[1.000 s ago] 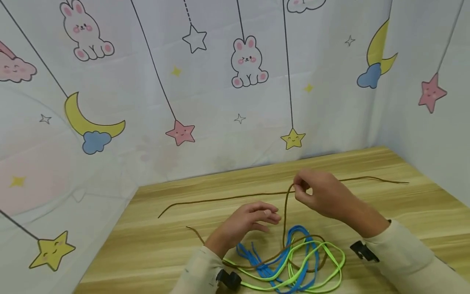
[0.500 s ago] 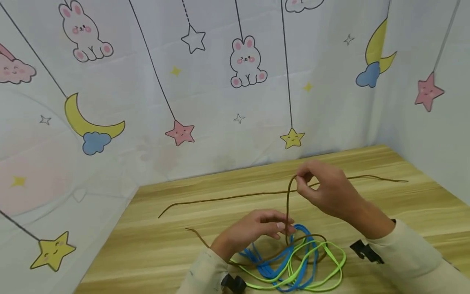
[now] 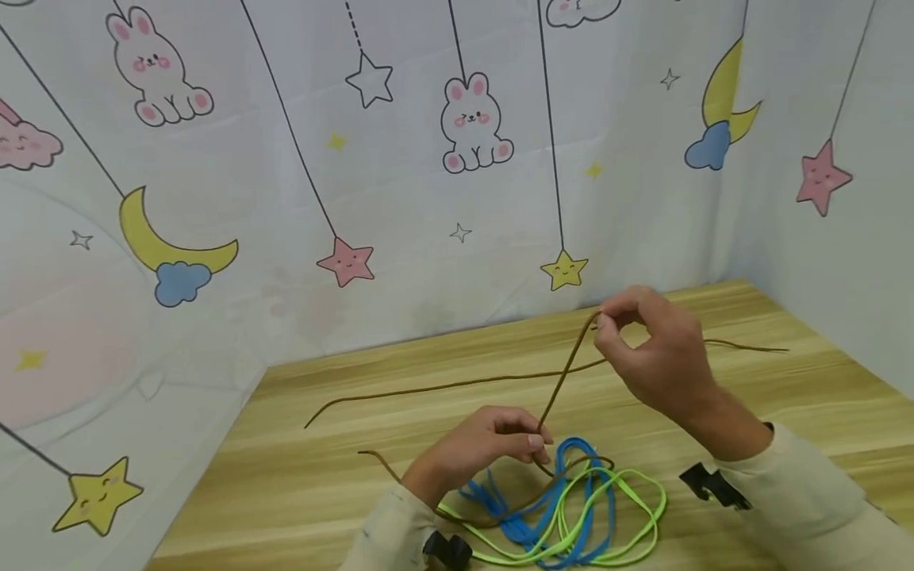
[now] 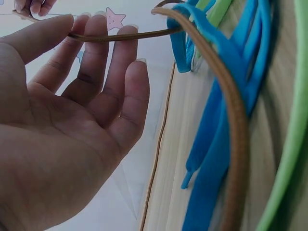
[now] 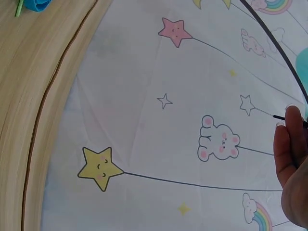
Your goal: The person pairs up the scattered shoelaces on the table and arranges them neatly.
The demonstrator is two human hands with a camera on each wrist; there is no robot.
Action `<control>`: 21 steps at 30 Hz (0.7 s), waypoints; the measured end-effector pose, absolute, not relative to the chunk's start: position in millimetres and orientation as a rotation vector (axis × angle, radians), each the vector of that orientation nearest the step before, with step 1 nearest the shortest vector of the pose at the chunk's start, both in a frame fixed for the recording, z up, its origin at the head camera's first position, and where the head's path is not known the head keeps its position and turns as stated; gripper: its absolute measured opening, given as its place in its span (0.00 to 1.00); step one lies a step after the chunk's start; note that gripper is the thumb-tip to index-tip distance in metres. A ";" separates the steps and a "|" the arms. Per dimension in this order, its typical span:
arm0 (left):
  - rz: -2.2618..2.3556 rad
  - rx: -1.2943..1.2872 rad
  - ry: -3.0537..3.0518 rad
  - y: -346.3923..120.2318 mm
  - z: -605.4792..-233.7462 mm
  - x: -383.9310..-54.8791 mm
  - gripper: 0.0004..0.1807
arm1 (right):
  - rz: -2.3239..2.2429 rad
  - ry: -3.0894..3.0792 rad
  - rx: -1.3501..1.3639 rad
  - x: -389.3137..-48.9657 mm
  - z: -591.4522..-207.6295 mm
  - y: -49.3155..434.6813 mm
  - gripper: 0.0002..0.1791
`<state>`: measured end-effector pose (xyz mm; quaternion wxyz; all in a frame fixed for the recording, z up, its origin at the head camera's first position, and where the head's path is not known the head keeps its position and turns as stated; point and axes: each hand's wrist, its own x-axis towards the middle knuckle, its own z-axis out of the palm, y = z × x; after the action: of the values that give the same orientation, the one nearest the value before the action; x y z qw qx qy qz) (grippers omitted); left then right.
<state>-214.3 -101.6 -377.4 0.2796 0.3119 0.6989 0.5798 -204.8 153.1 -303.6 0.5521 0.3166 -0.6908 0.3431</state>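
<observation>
Printed curtain (image 3: 400, 198): pale, hung behind and at the sides; likely serves as a screen against the surroundings.
Wooden table (image 3: 250, 460): flat, bears every strand; presumably chosen so loose lengths can lie spread out.
Sleeves (image 3: 800, 492): one on each forearm, each with a black clip (image 3: 714, 485) at the cuff, judged to belong to the wrist cameras.
Far brown cord (image 3: 457, 385): lies almost straight across the back of the table, untouched; apparently kept there to stay out of the tangle.
Green lace (image 4: 301, 72) and blue lace (image 4: 207, 144): looped over each other at the front of the table, neither held; the mixed loops suggest why strands need drawing out singly.
Near brown cord (image 3: 567, 366): lower part curls among the laces; upper part is raised between both hands, seemingly to lift it clear.
Right hand (image 3: 657, 341): pinches the near brown cord by thumb and fingertip, high, near one end; this gives control of the length below.
Left hand (image 3: 478, 444): pinches the same cord lower down, lightly, judged to guide it; remaining fingers extended beneath.
Dark tip (image 5: 278, 117): juts past the right fingers; probably the cord's end.
</observation>
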 end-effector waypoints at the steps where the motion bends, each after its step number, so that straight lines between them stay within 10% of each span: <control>1: 1.557 0.832 1.877 -102.6 -377.6 -214.5 0.18 | 0.819 -1.628 0.742 -204.9 -303.6 153.0 0.06; 21: 1.629 0.789 1.908 -123.6 -377.7 -226.2 0.19 | 1.211 -1.407 0.552 -194.7 -288.3 163.5 0.04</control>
<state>-226.2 -123.6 -377.7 0.2530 0.2904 0.7019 0.5991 -194.7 163.5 -288.3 0.5667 0.2348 -0.5984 0.5154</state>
